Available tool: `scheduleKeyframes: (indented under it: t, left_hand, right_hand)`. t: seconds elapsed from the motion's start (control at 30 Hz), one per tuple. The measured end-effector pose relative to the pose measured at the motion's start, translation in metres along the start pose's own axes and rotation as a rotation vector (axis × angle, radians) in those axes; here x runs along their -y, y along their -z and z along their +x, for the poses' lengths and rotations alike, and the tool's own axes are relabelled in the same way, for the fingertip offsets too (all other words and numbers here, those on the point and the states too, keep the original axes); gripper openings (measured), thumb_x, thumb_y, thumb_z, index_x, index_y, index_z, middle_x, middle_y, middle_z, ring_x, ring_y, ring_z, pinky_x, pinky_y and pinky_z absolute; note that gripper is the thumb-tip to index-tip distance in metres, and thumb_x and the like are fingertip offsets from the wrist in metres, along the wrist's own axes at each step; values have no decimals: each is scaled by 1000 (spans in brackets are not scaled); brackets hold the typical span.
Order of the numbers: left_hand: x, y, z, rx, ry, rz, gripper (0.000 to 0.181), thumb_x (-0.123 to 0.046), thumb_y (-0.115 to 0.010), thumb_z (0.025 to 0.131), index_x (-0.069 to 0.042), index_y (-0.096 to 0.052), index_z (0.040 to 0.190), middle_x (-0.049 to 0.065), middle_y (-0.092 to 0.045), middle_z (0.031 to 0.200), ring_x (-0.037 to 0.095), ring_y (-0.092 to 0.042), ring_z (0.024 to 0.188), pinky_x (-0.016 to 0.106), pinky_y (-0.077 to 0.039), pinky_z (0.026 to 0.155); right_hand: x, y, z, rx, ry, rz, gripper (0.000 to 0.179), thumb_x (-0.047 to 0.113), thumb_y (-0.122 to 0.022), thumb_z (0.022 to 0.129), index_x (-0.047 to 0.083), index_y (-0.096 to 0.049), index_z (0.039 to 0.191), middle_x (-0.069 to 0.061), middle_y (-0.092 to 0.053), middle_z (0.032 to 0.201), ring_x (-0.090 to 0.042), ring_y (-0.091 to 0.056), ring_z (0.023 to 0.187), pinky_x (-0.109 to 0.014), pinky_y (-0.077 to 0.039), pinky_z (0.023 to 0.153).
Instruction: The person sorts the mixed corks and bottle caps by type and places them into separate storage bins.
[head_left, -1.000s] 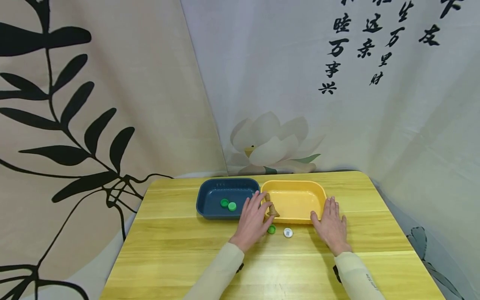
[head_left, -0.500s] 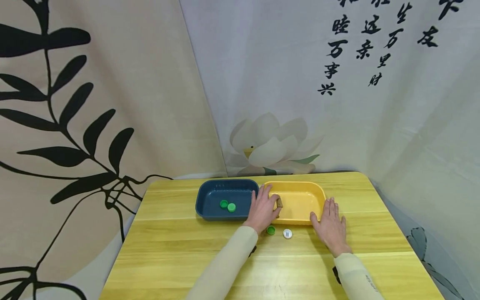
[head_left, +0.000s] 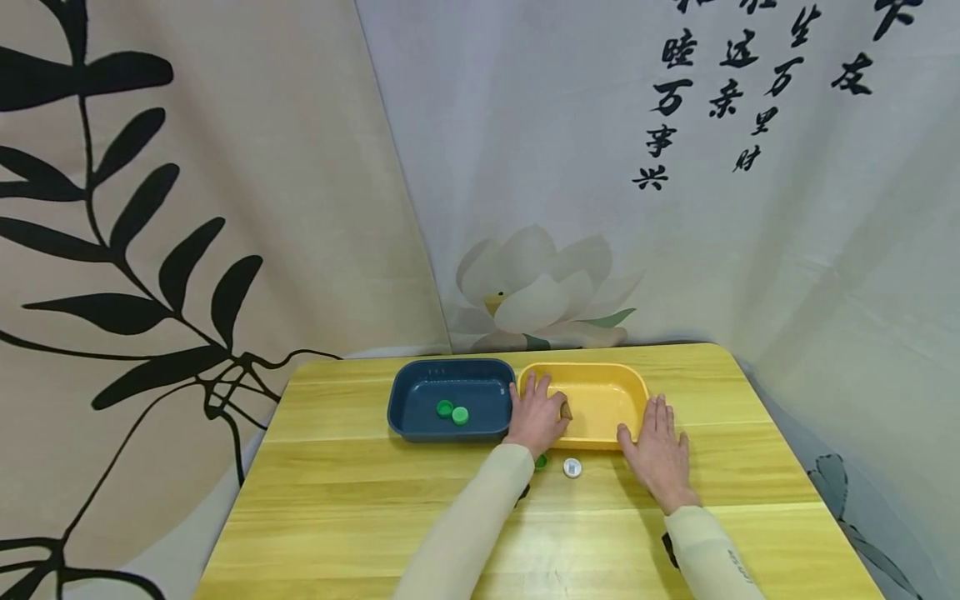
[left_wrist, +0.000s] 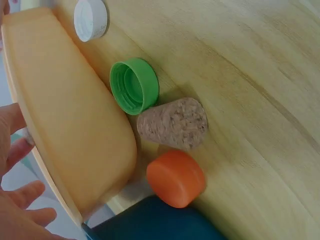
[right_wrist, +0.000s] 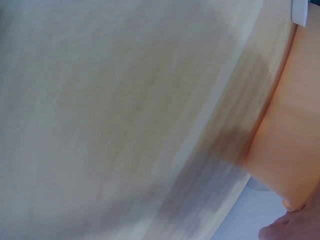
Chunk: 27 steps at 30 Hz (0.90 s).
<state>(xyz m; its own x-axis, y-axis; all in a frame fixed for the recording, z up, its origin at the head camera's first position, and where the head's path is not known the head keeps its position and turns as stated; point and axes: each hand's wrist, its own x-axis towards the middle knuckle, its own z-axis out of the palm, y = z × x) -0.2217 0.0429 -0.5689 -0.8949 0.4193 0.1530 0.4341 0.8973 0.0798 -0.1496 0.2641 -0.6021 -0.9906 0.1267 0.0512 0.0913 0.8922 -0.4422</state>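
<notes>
My left hand (head_left: 538, 415) reaches over the left part of the yellow tray (head_left: 607, 400). Between its thumb and index finger it pinches a small brown cork (head_left: 566, 411), mostly covered by the fingers. In the left wrist view, the left hand's fingers (left_wrist: 31, 195) show past the tray rim, and what they hold is hidden. Flat against the tray's right side rests my right hand (head_left: 663, 454), fingers straight. On the table before the tray, the left wrist view shows a cork stopper (left_wrist: 172, 122), a green bottle cap (left_wrist: 134, 86), an orange cap (left_wrist: 176, 177) and a white cap (left_wrist: 91, 20).
A dark blue tray (head_left: 408, 429) stands to the left, close against the yellow one, with two green caps (head_left: 453, 412) inside. Both trays sit near the back of the wooden table (head_left: 337, 517), with a printed curtain (head_left: 360, 208) behind.
My left hand has moved right across the yellow tray's left side, and the brown cork between its fingers has shifted right too. The right hand has stayed by the tray's right side.
</notes>
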Motion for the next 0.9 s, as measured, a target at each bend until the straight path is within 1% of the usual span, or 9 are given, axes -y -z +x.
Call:
scheduleKeyframes:
  t: [0.07,0.17,0.3,0.37,0.47,0.6,0.7,0.9]
  left_hand:
    - [-1,-2,1,11,3,14,27,-46,-77,92,-31,-77,114,5,-49,153,36,-36,148,70,-34,111]
    - [-1,-2,3,38,14,39,32,-49,-77,92,-33,-76,120,5,-50,152,36,-36,149,71,-32,112]
    - [2,2,2,71,24,69,51,-55,-74,92,-32,-67,137,6,-48,154,37,-34,150,71,-31,113]
    - [4,3,2,72,25,67,62,-59,-72,92,-31,-60,145,7,-45,156,38,-32,151,71,-30,113]
    - [10,5,-2,52,28,21,71,-62,-67,94,-27,-51,154,9,-40,160,40,-29,152,72,-27,114]
    - [20,8,-9,16,33,-67,75,-60,-63,97,-23,-42,159,11,-34,164,41,-25,154,72,-22,116]
    - [29,12,-16,-6,29,-117,78,-60,-61,98,-21,-38,162,12,-29,167,41,-23,155,72,-19,117]
    - [49,21,-32,-30,32,-146,81,-60,-60,99,-19,-34,163,14,-26,169,40,-18,156,72,-17,118]
  right_hand:
    - [0,0,0,4,-2,-2,88,51,-37,109,-12,-3,160,-30,5,168,-53,-9,153,-79,-11,112]
    - [1,-1,0,12,-5,-4,88,52,-35,109,-12,-2,160,-29,7,168,-53,-8,153,-79,-10,113]
    - [1,-2,1,15,-10,-10,88,52,-34,109,-11,-2,160,-29,7,168,-52,-8,153,-78,-10,113]
    - [0,-2,1,11,-8,-12,88,52,-34,109,-12,-2,160,-29,7,168,-53,-8,153,-78,-11,113]
    - [0,-1,1,7,-4,-13,89,53,-33,109,-12,-2,160,-30,6,168,-53,-8,153,-79,-11,113]
    - [1,-1,0,4,3,-12,89,55,-32,108,-12,-2,160,-30,6,168,-53,-8,153,-78,-11,113]
    - [0,-2,0,-2,7,-9,89,53,-34,108,-12,-3,160,-30,5,168,-53,-9,153,-79,-12,113]
    - [-1,0,0,12,-1,-10,89,53,-34,108,-12,-3,160,-29,6,168,-52,-8,154,-78,-11,113]
